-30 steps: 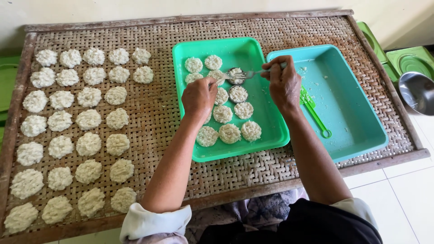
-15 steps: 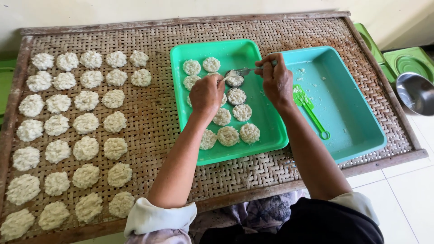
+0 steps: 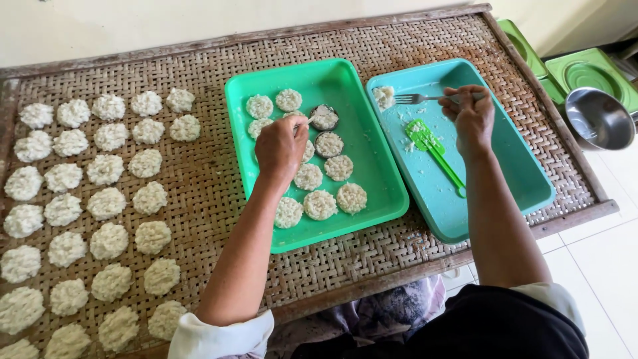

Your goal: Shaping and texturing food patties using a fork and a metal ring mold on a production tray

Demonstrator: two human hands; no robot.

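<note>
Woven rattan bench (image 3: 199, 173), wood-framed. Your left hand (image 3: 280, 147) is closed on a small round metal mould (image 3: 324, 117) packed with white rice paste, over the far middle of the smooth green plastic tray (image 3: 372, 166) at bench centre, among flat round rice patties (image 3: 320, 205). Your right hand (image 3: 470, 116) grips a metal fork (image 3: 415, 98), tines at the far left corner of the teal tray (image 3: 518, 179), which also holds a green plastic spatula (image 3: 435, 149). Rows of lumpy patties (image 3: 109, 240) fill the bench's left half.
</note>
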